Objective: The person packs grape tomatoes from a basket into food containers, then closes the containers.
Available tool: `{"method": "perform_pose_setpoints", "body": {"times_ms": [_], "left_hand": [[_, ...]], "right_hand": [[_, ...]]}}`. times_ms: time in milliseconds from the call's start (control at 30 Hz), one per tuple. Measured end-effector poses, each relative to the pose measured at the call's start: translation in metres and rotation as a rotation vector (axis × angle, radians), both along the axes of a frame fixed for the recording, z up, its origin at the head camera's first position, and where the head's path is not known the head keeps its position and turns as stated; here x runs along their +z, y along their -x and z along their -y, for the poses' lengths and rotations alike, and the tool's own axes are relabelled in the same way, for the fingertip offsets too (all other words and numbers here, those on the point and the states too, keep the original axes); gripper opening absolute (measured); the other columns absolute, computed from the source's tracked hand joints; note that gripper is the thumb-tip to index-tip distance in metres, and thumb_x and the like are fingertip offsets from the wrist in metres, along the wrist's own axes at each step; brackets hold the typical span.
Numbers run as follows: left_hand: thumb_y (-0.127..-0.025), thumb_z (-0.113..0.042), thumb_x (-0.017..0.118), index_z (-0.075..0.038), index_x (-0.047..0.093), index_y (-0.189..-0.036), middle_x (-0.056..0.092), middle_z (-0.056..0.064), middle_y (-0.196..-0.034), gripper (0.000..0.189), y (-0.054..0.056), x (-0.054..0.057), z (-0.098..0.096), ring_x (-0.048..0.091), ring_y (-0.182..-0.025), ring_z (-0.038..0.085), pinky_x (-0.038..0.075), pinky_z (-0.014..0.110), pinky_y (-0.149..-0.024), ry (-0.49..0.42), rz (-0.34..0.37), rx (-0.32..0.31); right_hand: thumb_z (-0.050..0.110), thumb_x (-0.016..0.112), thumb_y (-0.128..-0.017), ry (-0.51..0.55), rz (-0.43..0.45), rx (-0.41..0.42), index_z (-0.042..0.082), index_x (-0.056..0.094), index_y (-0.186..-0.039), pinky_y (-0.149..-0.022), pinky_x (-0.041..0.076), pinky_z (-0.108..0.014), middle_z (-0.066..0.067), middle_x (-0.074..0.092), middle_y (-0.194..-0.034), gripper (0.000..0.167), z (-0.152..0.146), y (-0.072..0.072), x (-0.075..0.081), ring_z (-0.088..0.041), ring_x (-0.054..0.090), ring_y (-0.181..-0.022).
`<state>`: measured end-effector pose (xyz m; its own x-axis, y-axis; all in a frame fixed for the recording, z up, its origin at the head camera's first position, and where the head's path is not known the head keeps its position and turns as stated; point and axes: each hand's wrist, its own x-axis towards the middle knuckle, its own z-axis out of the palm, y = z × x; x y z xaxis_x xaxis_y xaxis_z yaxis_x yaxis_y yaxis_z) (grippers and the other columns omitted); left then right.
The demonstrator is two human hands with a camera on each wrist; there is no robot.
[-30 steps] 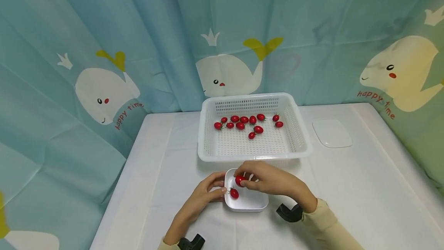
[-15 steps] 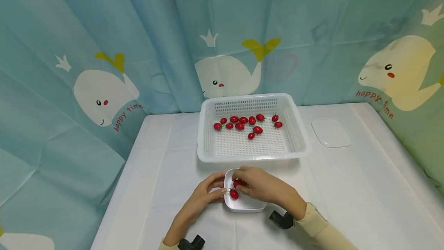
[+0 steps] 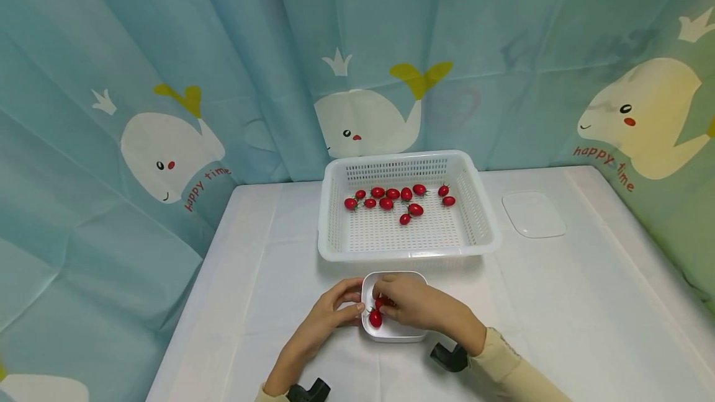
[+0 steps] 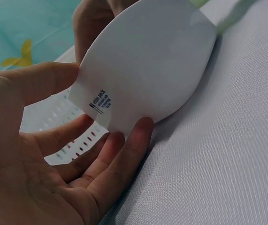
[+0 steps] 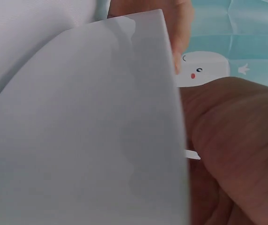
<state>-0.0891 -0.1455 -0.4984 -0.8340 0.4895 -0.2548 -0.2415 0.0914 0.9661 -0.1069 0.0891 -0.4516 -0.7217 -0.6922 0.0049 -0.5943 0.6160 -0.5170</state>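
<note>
A small white container (image 3: 399,331) stands on the table in front of the basket. My left hand (image 3: 328,314) holds its left side; in the left wrist view, thumb and fingers curl against the outer wall (image 4: 143,70), which has small print. My right hand (image 3: 419,301) reaches inside, pinching a red cherry tomato (image 3: 380,303) that its fingers partly cover. Another cherry tomato (image 3: 375,319) lies beside it, at the container's left. In the right wrist view the container's wall (image 5: 87,122) hides the fingertips.
Behind the container is a white perforated basket (image 3: 408,253) with several cherry tomatoes (image 3: 386,203) in it. A clear lid (image 3: 534,214) lies flat at the right of the white-covered table (image 3: 290,259). A blue whale-print curtain (image 3: 268,79) hangs at the back.
My right hand has lowered the pinched tomato into the container, moving slightly left and toward me. The tomato lying there has shifted a little toward me. My left hand has stayed in place.
</note>
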Motion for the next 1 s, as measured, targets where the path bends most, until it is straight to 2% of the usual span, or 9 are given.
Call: {"method": "perform_pose_setpoints", "body": {"times_ms": [367, 800, 1000], "left_hand": [[-0.101, -0.021, 0.067, -0.006, 0.046, -0.154, 0.057, 0.024, -0.138, 0.058, -0.002, 0.001, 0.001, 0.060, -0.121, 0.020, 0.062, 0.030, -0.093, 0.009, -0.002, 0.004], [-0.102, -0.022, 0.066, -0.007, 0.046, -0.154, 0.057, 0.025, -0.139, 0.057, -0.001, 0.003, 0.000, 0.060, -0.121, 0.020, 0.063, 0.031, -0.093, 0.002, -0.015, -0.003], [-0.102, -0.020, 0.066, -0.007, 0.047, -0.153, 0.057, 0.026, -0.138, 0.056, -0.002, 0.004, -0.001, 0.061, -0.120, 0.019, 0.062, 0.030, -0.093, -0.001, -0.015, -0.002]], "right_hand": [[0.013, 0.081, -0.090, 0.001, -0.069, 0.029, 0.013, 0.070, -0.094, -0.066, 0.046, -0.016, 0.004, 0.065, -0.085, 0.012, 0.000, -0.001, -0.003, -0.001, 0.051, -0.075], [0.009, 0.076, -0.094, 0.043, 0.091, -0.041, 0.009, 0.069, -0.105, -0.071, 0.052, -0.020, -0.001, 0.068, -0.095, 0.012, -0.009, -0.001, 0.016, -0.005, 0.055, -0.079], [0.010, 0.074, -0.096, 0.060, 0.104, -0.051, 0.007, 0.071, -0.112, -0.076, 0.056, -0.024, -0.003, 0.071, -0.102, 0.017, -0.015, -0.002, 0.028, -0.007, 0.060, -0.085]]}}
